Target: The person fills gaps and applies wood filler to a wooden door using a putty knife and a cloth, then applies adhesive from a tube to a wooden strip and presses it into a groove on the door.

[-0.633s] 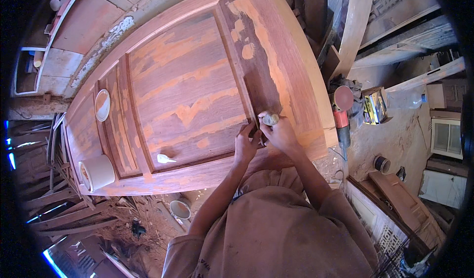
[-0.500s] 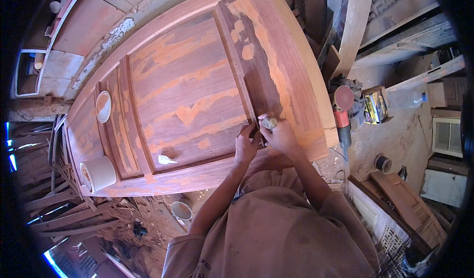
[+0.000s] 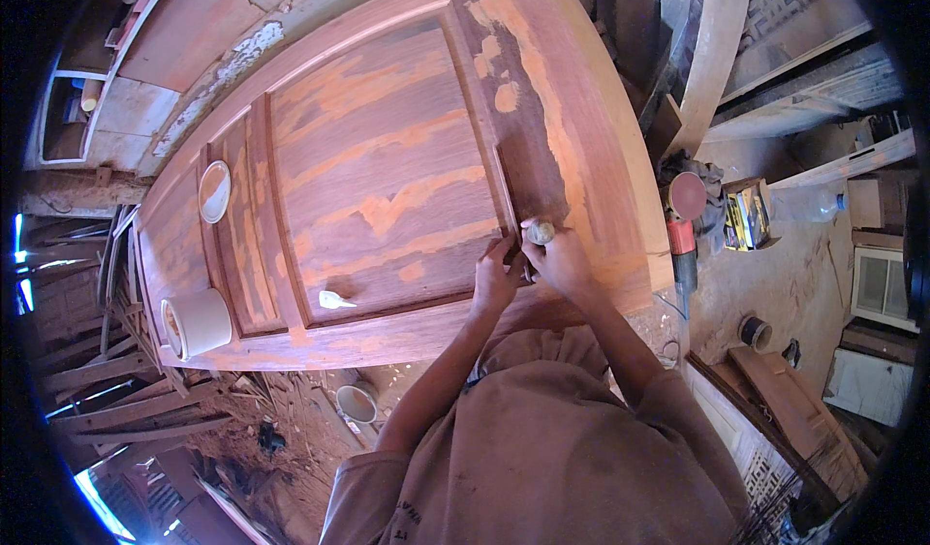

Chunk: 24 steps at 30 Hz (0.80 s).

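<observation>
A large reddish wooden door panel (image 3: 387, 245) with orange filler patches lies before me. My right hand (image 3: 562, 259) is closed around a tool with a pale rounded handle end (image 3: 541, 232). Its working end is hidden beneath my fingers. Close beside it, my left hand (image 3: 496, 276) has its fingers bent and pinched at the lower end of a raised moulding strip (image 3: 494, 172). What lies between those fingertips is hidden. Both hands are at the panel's near right part, almost touching each other.
On the panel stand a white tub (image 3: 199, 322), a smeared white lid (image 3: 214, 191) and a small white pointed piece (image 3: 337, 299). To the right are a red sander-like power tool (image 3: 684, 240) and a box of small packages (image 3: 746, 216). A bucket (image 3: 356, 403) and scrap wood lie below.
The whole view has shifted, so the panel appears slightly farther right. Both hands stay at the same place on the moulding with only slight movement, and the right still grips the tool.
</observation>
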Available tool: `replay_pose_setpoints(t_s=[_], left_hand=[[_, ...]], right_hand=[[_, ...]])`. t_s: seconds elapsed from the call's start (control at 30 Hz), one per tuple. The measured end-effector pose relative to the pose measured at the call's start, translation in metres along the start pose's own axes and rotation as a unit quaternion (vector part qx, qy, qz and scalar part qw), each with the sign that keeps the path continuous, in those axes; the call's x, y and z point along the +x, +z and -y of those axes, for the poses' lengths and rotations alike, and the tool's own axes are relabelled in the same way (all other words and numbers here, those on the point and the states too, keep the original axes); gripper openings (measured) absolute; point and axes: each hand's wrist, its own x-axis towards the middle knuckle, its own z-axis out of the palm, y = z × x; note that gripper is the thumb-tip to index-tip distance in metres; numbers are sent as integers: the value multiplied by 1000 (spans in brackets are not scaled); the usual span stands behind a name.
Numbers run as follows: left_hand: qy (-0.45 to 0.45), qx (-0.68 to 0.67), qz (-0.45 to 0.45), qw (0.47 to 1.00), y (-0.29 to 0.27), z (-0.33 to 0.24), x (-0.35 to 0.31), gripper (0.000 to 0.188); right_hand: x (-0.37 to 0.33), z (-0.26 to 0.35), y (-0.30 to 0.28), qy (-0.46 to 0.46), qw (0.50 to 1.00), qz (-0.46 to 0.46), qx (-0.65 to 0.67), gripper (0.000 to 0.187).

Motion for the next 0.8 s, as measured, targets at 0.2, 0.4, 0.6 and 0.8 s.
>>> replay_pose_setpoints(t_s=[0.2, 0.4, 0.6, 0.8], left_hand=[[1, 26, -17, 1000, 2, 1, -2, 35], [-1, 34, -28, 999, 0, -6, -2, 32], [-23, 24, 1, 999, 0, -9, 0, 39], [-17, 25, -6, 1000, -3, -6, -3, 38]], right_hand=[[6, 20, -41, -72, 982, -89, 151, 19], [5, 2, -38, -49, 990, -49, 125, 20], [11, -4, -16, -46, 996, -15, 69, 24], [15, 6, -12, -44, 997, -5, 69, 26]])
